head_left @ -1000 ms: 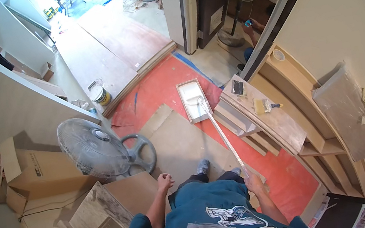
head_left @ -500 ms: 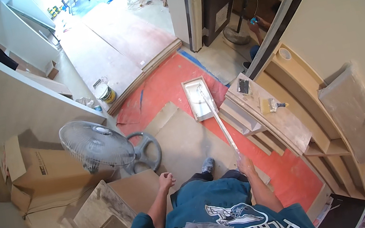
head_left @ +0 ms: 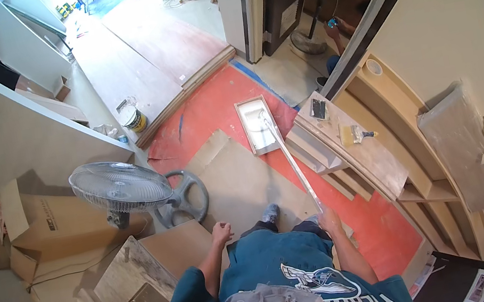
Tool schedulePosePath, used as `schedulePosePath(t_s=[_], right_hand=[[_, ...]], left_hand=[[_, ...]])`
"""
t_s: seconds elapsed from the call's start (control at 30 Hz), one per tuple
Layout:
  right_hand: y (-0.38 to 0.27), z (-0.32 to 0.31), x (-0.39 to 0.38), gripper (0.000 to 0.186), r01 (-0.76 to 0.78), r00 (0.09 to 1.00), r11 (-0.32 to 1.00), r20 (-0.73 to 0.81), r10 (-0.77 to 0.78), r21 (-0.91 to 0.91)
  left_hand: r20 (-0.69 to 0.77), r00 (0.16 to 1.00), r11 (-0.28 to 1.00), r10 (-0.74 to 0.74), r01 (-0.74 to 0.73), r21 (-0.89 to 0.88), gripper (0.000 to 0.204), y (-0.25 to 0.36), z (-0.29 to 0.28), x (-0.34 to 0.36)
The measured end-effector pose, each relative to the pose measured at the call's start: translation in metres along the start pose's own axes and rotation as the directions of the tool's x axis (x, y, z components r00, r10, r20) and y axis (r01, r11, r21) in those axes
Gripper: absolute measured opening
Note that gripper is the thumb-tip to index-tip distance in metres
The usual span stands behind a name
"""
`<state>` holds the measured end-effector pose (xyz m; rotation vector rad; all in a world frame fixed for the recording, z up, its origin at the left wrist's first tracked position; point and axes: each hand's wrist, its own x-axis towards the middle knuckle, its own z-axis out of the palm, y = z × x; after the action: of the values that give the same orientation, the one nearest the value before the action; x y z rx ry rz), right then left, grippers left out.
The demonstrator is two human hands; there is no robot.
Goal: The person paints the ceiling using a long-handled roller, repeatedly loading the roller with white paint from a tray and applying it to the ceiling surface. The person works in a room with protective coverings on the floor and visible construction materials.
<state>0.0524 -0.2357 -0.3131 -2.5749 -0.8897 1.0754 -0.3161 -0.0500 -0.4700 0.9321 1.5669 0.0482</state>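
My right hand is wrapped round the near end of a long, paint-spattered pole. The pole slopes away from me to a paint roller, whose head rests in a shallow wooden tray of white paint. The tray sits on red floor sheeting. My left hand hangs at my left side, fingers curled in, with nothing visible in it. Left of it, a grey pedestal fan lies tipped, its round base on edge.
A curved wooden shelf unit on the right carries a wide brush and a dark pad. At left are a cardboard box and a paint bucket on stacked boards. Another person's hand shows in the doorway.
My view has shifted slightly, so the room sits a little higher and further left. The roller stays in the tray, and my right hand keeps its hold on the pole.
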Motion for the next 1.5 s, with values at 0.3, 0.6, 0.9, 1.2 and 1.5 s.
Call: schedulePosePath(t_s=[0.3, 0.6, 0.9, 1.2, 1.5], right_hand=[[0.021, -0.025, -0.078, 0.059, 0.046, 0.999, 0.999, 0.018, -0.046, 0.026], [0.009, -0.024, -0.063, 0.056, 0.014, 1.000, 0.998, 0.011, -0.015, 0.060], [0.024, 0.014, 0.040, 0.059, 0.066, 0.998, 0.998, 0.024, -0.066, -0.014], [0.061, -0.017, -0.080, 0.058, 0.177, 0.984, 0.984, -0.035, -0.176, 0.030], [0.006, -0.008, 0.005, 0.059, 0.028, 0.998, 0.999, 0.051, -0.027, -0.016]], left_hand=[[-0.007, 0.988, 0.977, 0.157, -0.156, -0.143, 0.030, 0.051, 0.023, 0.006], [-0.033, 0.993, 0.992, 0.113, -0.115, -0.055, 0.027, 0.023, 0.034, 0.004], [-0.019, 0.992, 0.987, 0.124, -0.125, -0.103, 0.029, 0.034, 0.024, -0.004], [-0.094, 0.994, 0.983, 0.049, -0.064, -0.171, 0.026, 0.007, 0.000, -0.010], [-0.049, 0.995, 0.993, 0.082, -0.085, -0.078, 0.027, 0.012, -0.004, -0.007]])
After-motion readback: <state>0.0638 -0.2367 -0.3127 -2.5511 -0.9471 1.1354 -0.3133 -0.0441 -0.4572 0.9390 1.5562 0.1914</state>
